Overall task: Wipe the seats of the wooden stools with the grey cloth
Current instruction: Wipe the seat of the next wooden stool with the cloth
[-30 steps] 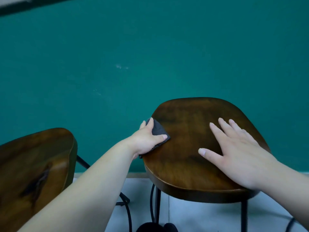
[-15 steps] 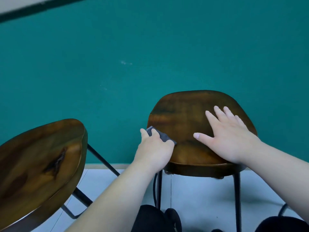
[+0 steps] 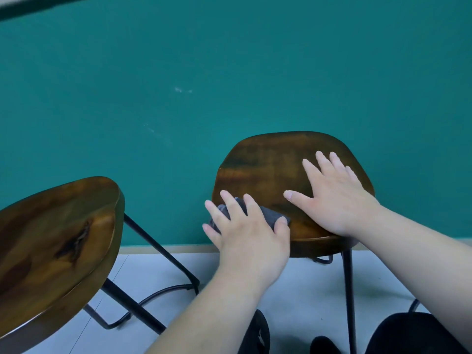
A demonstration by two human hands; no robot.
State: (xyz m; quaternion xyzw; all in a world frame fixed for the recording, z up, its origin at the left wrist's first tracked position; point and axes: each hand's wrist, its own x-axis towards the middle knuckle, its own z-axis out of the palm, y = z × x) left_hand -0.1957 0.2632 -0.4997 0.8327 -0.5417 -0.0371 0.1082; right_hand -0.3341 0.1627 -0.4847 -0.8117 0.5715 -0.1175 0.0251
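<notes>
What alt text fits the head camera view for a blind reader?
A person's left hand presses a grey cloth onto the near left edge of a wooden stool seat, while the right hand lies flat on the same seat. A second wooden stool stands to the left, before a teal wall.

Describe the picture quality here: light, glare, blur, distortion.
Head view: soft, even light, with no hard shadows on the teal wall; a faint sheen on the left stool's seat; the left hand and grey cloth look slightly smeared, the right hand crisper; wide-angle stretching makes that left seat loom large at the frame's edge.
</notes>
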